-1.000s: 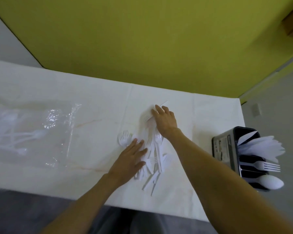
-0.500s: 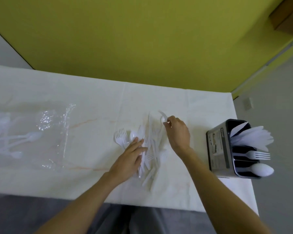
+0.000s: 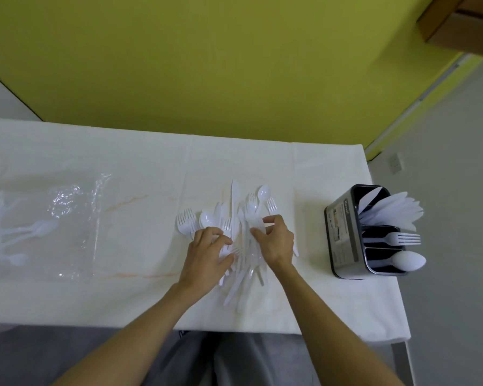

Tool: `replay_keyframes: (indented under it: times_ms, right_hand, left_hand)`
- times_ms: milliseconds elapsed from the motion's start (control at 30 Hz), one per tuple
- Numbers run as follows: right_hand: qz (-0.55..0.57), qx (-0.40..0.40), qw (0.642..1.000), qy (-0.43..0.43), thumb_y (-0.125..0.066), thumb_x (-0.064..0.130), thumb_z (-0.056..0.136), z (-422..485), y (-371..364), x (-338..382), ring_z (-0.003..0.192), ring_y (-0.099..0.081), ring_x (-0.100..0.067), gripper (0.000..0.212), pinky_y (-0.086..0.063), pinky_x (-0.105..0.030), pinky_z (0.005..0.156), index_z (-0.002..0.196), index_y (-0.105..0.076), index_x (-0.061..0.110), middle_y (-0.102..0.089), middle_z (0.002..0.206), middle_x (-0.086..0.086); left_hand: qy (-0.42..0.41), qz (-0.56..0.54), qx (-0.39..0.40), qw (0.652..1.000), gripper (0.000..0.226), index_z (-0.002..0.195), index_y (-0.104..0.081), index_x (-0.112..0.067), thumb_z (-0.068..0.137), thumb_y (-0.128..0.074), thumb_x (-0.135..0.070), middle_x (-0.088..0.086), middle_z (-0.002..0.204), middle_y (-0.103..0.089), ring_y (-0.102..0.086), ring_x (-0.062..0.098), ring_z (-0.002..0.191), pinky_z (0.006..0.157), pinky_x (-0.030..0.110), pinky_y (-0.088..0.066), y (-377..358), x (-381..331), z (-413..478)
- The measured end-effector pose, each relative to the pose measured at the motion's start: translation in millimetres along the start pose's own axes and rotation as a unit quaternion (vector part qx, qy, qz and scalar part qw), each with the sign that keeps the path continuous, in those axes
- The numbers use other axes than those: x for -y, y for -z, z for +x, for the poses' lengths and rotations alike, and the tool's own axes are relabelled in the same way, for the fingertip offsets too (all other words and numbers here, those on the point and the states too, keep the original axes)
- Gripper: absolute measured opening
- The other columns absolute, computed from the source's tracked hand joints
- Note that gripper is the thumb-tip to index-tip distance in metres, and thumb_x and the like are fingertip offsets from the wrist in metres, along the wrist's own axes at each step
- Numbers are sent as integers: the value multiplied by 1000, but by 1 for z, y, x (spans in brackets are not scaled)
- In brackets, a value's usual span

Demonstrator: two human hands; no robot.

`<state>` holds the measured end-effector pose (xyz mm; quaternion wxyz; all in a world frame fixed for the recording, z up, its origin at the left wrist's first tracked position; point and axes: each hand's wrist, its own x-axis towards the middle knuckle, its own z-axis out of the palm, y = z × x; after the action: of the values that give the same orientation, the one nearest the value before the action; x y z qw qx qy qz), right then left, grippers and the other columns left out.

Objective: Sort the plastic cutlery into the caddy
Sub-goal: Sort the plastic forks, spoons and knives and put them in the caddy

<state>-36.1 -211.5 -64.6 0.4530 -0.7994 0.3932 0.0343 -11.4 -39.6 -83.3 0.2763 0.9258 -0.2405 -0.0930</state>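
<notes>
Left grip (image 3: 208, 254) lies on the cutlery (image 3: 236, 215), fingers curled; right grip (image 3: 276, 240) hooks thumb and forefinger over it. I cannot tell whether either pinches a piece. The pile sits mid-bench (image 3: 140, 168), tangled, so lifting one piece may drag others off the near edge. The part-filled caddy (image 3: 343, 235) stands well right and a bag (image 3: 73, 218) lies left. Only the tangle hinders.

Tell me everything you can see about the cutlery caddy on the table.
The caddy is a boxy holder with a grey, metal-looking outer wall bearing a printed label and a dark inside split into three compartments. It stands upright at the right end of the table, near its edge. The far compartment holds white knives, the middle one a fork, the near one a spoon, all sticking out.
</notes>
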Motion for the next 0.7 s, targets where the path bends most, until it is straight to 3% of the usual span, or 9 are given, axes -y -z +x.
replay_keyframes:
  times_ms: [267, 433, 533, 633, 700]
  right_hand:
    - [-4, -89, 996, -2, -69, 26, 90, 18, 37, -17, 79, -61, -21, 25, -45, -27, 67, 107, -60, 9, -63, 88, -4]
    - [-28, -135, 986, 93, -69, 22, 89, 14, 32, -13, 99, -56, -18, 30, -48, -28, 82, 115, -60, 13, -60, 108, 1]
    - [-109, -65, 987, 99, -64, 31, 92, 4, 24, -10, 87, -61, -18, 16, -52, -32, 74, 99, -63, 16, -63, 92, 3]
    - [-172, 38, 984, 26, -64, 47, 88, -2, 19, -12, 78, -62, -19, 32, -51, -33, 72, 89, -61, 16, -62, 80, 3]
    - [-152, 68, 986, -3, -68, 54, 83, -3, 17, -14, 77, -63, -19, 39, -53, -35, 73, 86, -60, 16, -63, 79, 3]
  left_hand:
    - [8, 21, 18, 1000, 22, 94, -72, -20, 76, -77, -32, -3, 121, -54, -44, 19, 119, 94, 29, -34, -3, -9, -2]
    - [37, 21, 15, 999, 6, 79, -73, -20, 77, -76, -25, -2, 121, -55, -42, 20, 119, 93, 30, -35, -4, -13, 0]
    - [42, 6, 9, 999, 3, 77, -72, -19, 77, -75, -19, -1, 121, -54, -40, 20, 120, 96, 31, -38, -4, -15, 1]
    - [47, -8, -7, 999, 8, 85, -70, -16, 78, -73, -12, 2, 121, -51, -37, 21, 121, 99, 25, -32, -3, -11, -1]
    - [44, -7, -8, 999, 11, 89, -69, -16, 78, -72, -13, 2, 122, -49, -35, 21, 121, 102, 29, -35, -2, -8, -3]
